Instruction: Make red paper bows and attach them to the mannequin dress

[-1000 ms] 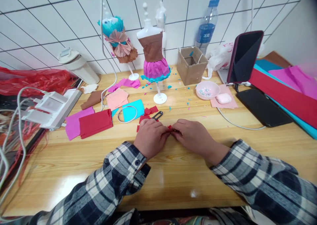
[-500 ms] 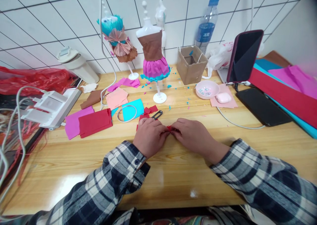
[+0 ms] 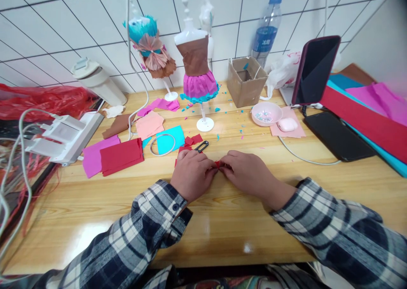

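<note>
A small piece of red crepe paper is pinched between the fingertips of my left hand and my right hand, just above the wooden table. Most of the piece is hidden by the fingers. Beneath and beyond my left hand lie more red paper pieces and the black handle of a tool whose other end is covered. A mini dress form stands behind the hands, wearing a brown paper top and a magenta skirt with a turquoise ruffled hem.
To the left lie red paper sheets, a turquoise sheet, a metal ring and a power strip. Rightward are a cardboard box, a pink bowl of beads, an earphone case, a standing phone and a black phone.
Both hands keep their pinch on the red paper in nearly the same place. The whole view has shifted very slightly; nothing else visibly moved.
</note>
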`<action>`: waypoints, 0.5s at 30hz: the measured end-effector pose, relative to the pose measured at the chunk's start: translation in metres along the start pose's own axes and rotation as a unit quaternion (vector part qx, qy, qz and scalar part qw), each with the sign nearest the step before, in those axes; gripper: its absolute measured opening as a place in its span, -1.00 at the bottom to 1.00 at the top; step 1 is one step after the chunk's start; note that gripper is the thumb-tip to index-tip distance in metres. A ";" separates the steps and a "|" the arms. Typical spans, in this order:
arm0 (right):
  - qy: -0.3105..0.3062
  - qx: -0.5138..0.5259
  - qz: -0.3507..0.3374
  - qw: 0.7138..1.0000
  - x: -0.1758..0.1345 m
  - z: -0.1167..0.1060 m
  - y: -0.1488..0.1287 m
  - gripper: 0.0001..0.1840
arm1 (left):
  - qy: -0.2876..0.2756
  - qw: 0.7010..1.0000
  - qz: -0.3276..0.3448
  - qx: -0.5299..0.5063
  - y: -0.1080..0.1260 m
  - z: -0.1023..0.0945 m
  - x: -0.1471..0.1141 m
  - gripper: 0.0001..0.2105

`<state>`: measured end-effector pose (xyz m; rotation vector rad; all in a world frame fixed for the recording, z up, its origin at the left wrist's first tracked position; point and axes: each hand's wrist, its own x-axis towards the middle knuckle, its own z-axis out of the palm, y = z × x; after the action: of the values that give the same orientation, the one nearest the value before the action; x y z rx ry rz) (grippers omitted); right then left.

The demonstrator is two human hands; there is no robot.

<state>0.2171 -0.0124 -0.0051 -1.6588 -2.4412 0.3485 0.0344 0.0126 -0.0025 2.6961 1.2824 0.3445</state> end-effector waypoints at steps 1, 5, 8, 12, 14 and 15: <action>0.000 -0.002 -0.001 1.000 0.000 0.000 0.000 -0.79 | 0.000 1.000 0.002 -0.001 0.000 0.000 0.000 -0.83; 0.005 -0.001 -0.002 1.000 -0.001 0.000 -0.001 -0.80 | 0.005 1.000 0.015 0.003 0.000 0.000 0.001 -0.82; 0.011 0.008 -0.007 1.000 -0.002 0.000 -0.001 -0.81 | 0.006 1.000 0.017 0.010 0.000 0.000 0.001 -0.83; 0.008 0.012 -0.012 1.000 -0.002 -0.001 0.000 -0.78 | 0.007 1.000 0.016 0.006 0.001 0.000 0.000 -0.81; 0.002 0.009 -0.009 1.000 -0.002 -0.002 -0.001 -0.77 | 0.005 1.000 0.014 0.005 0.000 0.000 0.000 -0.80; -0.001 0.009 -0.005 1.000 -0.001 -0.002 -0.001 -0.77 | 0.004 1.000 0.013 0.005 0.000 0.000 0.000 -0.80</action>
<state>0.2174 -0.0137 -0.0035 -1.6383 -2.4401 0.3692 0.0347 0.0124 -0.0021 2.7246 1.2563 0.3524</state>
